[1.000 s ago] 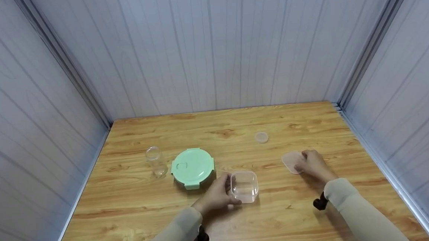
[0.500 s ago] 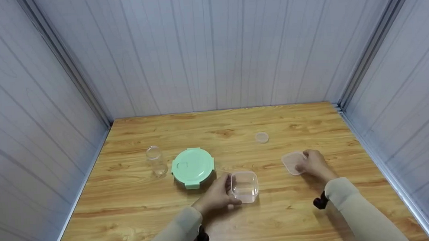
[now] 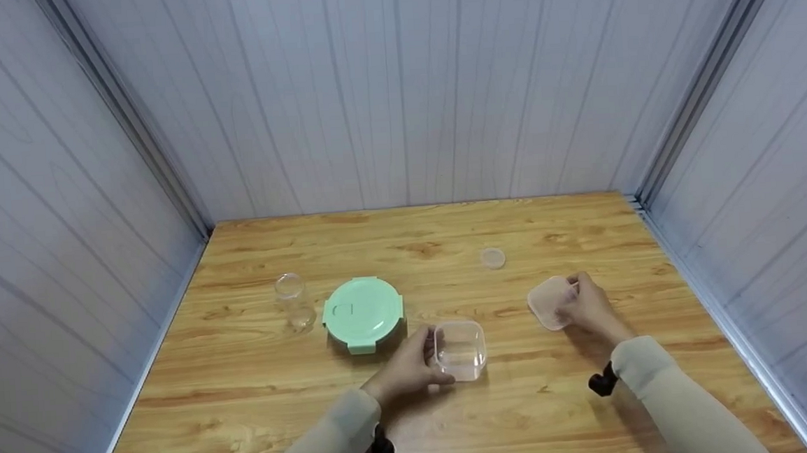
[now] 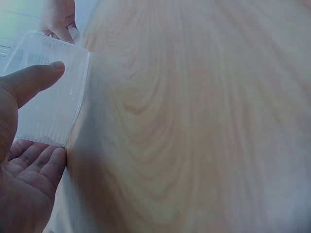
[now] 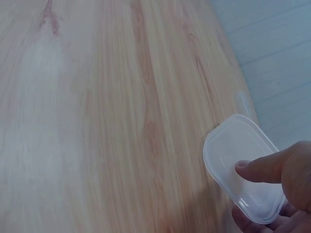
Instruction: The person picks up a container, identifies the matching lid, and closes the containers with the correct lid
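sleeves (image 3: 687, 398): cut, head-view bottom | lid (image 5: 227, 156): partly behind right grip (image 5: 294, 175)

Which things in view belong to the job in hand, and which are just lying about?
Apparently in the job:
clear square container, held by the left hand
clear square lid, pinched by the right hand

Apparently lying about, untouched:
green-lidded round container
clear cylindrical jar
small round disc

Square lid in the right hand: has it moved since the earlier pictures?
Yes, slightly: in the head view, the square lid reaches farther up the picture, judged against the small round lid.
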{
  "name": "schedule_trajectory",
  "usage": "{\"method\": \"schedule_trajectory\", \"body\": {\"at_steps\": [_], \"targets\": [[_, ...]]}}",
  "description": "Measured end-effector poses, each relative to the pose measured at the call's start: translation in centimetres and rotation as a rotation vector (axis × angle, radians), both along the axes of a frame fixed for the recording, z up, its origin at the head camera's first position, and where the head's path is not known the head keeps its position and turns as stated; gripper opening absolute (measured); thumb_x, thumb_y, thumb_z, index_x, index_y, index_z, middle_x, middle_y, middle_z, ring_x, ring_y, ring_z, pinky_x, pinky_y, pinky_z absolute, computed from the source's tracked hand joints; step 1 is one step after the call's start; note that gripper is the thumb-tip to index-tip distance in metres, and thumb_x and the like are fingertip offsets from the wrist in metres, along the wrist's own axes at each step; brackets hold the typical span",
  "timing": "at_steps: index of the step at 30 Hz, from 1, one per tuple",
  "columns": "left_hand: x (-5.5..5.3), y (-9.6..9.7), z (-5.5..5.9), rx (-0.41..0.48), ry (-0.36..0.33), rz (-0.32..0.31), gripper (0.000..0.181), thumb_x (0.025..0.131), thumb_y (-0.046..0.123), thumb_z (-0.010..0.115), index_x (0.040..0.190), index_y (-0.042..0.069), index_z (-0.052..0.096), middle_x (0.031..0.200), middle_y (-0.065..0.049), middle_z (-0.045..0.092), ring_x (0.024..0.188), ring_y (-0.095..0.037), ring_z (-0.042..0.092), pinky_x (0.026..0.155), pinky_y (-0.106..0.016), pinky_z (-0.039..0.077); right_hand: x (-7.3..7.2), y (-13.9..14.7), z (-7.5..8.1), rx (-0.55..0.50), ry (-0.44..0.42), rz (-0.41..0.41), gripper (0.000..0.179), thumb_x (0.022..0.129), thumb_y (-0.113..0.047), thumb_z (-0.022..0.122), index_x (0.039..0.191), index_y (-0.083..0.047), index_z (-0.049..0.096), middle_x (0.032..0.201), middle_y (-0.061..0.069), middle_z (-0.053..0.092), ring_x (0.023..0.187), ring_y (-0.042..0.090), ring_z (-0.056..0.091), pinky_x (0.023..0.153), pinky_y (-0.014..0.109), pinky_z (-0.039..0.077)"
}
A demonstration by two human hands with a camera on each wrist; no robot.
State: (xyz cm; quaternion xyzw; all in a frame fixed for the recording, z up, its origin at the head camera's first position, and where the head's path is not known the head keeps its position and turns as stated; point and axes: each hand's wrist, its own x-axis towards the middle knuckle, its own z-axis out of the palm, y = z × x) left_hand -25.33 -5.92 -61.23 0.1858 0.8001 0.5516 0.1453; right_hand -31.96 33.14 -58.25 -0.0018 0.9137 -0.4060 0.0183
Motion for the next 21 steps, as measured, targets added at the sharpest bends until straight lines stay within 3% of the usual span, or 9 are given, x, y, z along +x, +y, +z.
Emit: {"method": "schedule_trajectory", "body": {"at_steps": [5,10,13,21], "targets": [[0.35,0.13,0.41,-0.030,0.003,0.010,0.078,0.077,0.009,0.095,0.141,0.001,0.051,0.149,-0.019,0.060,0.145,-0.034,0.056,0.128,-0.051,0.039,0.15,-0.20,0.20,-0.010,0.007,-0.001,0.049,0.089,0.005,0.075,0.131,0.013,0.050,0.118,0.033,0.062,0.107,0.041,0.063,0.086,0.041,0.056],[0.52,0.30,0.73,-0.086,0.024,0.028,0.081,0.077,0.015,0.095,0.143,0.003,0.051,0.146,-0.018,0.062,0.136,-0.031,0.060,0.124,-0.051,0.043,0.19,-0.21,0.45,-0.011,-0.018,0.010,0.046,0.095,0.003,0.071,0.135,0.015,0.053,0.134,0.037,0.061,0.119,0.044,0.064,0.091,0.037,0.056],[0.54,0.31,0.70,-0.075,0.022,0.023,0.083,0.076,0.012,0.095,0.145,0.003,0.049,0.147,-0.017,0.061,0.137,-0.030,0.059,0.125,-0.050,0.042,0.23,-0.15,0.52,-0.015,-0.031,0.022,0.044,0.098,0.002,0.069,0.137,0.015,0.053,0.137,0.037,0.061,0.121,0.044,0.064,0.090,0.033,0.057],[0.47,0.24,0.89,-0.031,0.007,-0.003,0.095,0.074,0.011,0.097,0.152,0.002,0.045,0.154,-0.017,0.057,0.145,-0.031,0.055,0.129,-0.049,0.037,0.32,-0.20,0.41,-0.028,-0.028,0.012,0.034,0.096,0.003,0.070,0.126,0.014,0.059,0.126,0.033,0.066,0.114,0.039,0.065,0.083,0.026,0.055]]}}
